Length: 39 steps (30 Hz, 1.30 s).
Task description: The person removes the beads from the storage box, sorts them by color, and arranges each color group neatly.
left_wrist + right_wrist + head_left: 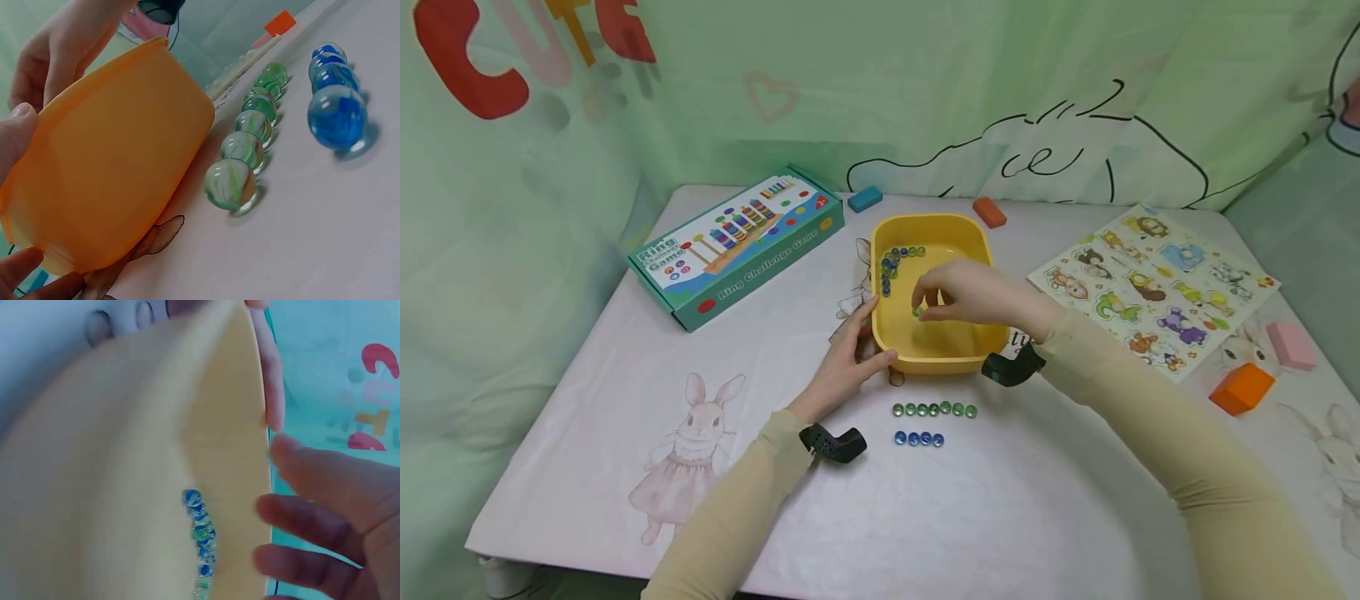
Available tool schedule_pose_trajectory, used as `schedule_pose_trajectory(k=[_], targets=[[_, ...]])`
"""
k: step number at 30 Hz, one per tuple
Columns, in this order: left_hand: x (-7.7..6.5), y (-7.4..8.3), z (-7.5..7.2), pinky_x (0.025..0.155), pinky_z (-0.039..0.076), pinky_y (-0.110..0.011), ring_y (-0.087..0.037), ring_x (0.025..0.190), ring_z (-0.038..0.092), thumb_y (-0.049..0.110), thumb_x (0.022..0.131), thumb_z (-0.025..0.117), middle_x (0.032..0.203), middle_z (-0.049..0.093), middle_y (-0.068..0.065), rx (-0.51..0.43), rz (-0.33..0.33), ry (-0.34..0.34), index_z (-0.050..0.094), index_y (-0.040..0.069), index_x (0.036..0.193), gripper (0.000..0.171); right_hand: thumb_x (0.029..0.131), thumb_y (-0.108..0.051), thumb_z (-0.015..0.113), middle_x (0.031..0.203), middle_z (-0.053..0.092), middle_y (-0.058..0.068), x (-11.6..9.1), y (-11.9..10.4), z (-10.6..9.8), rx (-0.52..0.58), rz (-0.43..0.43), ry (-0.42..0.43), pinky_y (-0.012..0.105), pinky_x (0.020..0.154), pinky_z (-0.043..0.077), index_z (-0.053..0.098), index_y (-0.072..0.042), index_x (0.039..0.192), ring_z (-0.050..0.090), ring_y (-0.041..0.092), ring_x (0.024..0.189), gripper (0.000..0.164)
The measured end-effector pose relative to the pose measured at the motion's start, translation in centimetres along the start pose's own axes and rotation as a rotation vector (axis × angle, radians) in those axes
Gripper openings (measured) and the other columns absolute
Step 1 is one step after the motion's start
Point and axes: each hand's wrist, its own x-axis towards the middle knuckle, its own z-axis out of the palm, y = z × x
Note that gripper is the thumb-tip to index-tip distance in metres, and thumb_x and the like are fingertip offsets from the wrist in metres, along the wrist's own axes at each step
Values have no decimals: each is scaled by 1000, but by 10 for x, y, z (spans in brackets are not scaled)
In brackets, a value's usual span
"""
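A yellow plastic tub (936, 365) stands on the table, with several green and blue marbles (891, 265) lined along its left and far walls. My left hand (842, 367) holds the tub at its near left corner, thumb by the rim and fingers along the outer side. Over the tub's inside hovers my right hand (970, 292); a green marble (917, 312) shows just by its fingertips. In the right wrist view the thumb and fingers (294, 512) stand apart, and no marble is visible between them. Nearer me lie a row of green marbles (934, 409) and a row of blue marbles (919, 438).
A Ring Challenge Game box (737, 246) lies at the back left. An animal sticker sheet (1150, 283) lies on the right. Small blocks sit about: blue (865, 199), red-orange (989, 212), orange (1242, 389) and pink (1292, 346). Green curtains hang behind the table.
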Motion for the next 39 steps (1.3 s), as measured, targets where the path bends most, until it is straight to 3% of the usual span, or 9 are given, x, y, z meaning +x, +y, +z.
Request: schedule_pose_trajectory(k=[8,12,19,25,31,39], targets=[[0,-4,2,110,22,-43,-21,132,32,35,88,62,149,26,-8,8,14,17,15,29,148,76,84,-22,68,86,64,-3,-43,8,14,131,15,152,27,66,44,67,-13,101,50,13,72,19],[0,-4,2,111,21,-43,-21,132,34,35,88,62,150,24,-7,5,22,12,15,28,148,76,82,-17,70,75,59,-6,-64,12,25,180,-36,251,23,58,41,68,-11,98,46,9,65,17],[0,-4,1,109,24,-43,-22,129,36,38,88,61,149,26,-9,-10,27,13,15,25,149,77,76,-3,72,72,57,-11,-96,14,45,270,-140,377,21,51,39,68,-11,94,43,2,60,20],[-1,-3,2,108,27,-42,-21,127,38,34,88,62,146,29,-11,-16,18,16,15,26,149,77,77,-5,72,71,56,-13,-115,24,70,350,-111,357,20,52,39,67,-14,94,44,2,61,20],[-2,-5,3,104,32,-40,-21,122,41,30,89,61,141,35,-11,-24,8,11,14,25,149,76,78,-9,73,74,58,-12,-122,34,96,432,-58,271,19,56,43,64,-14,89,49,2,64,15],[-1,-4,3,105,31,-40,-20,122,41,33,89,61,140,37,-11,-31,14,16,15,24,149,77,78,-13,73,74,54,-12,-123,33,105,425,23,247,19,57,41,62,-17,87,47,3,65,15]])
